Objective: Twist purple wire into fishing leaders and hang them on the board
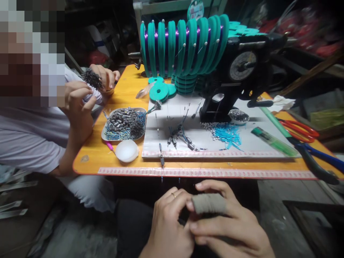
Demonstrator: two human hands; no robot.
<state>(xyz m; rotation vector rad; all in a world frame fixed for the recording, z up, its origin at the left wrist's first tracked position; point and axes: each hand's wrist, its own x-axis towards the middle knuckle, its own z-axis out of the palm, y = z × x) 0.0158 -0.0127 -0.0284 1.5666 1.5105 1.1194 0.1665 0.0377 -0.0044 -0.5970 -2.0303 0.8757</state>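
Observation:
My left hand (172,220) and my right hand (232,222) meet in front of the table's near edge. Both have fingers pinched together at one spot; whatever lies between them is hidden or too thin to see. A grey wrap (209,203) covers a finger of the right hand. Just beyond, a grey sinker (162,162) on a thin line lies at the edge of the white board (150,143). More sinkers with dark leads (178,136) are bunched on the board. Above them stands a row of teal foam spools (185,46) wound with purple line.
At left, another person's hands (80,95) hold a dark bundle near a tray (103,138) of sinkers. A white bowl (127,150), blue strips (228,135), a green tube (274,141), red-handled scissors (298,130) and pliers (309,161) lie about. Measuring tape (204,173) runs along the front edge.

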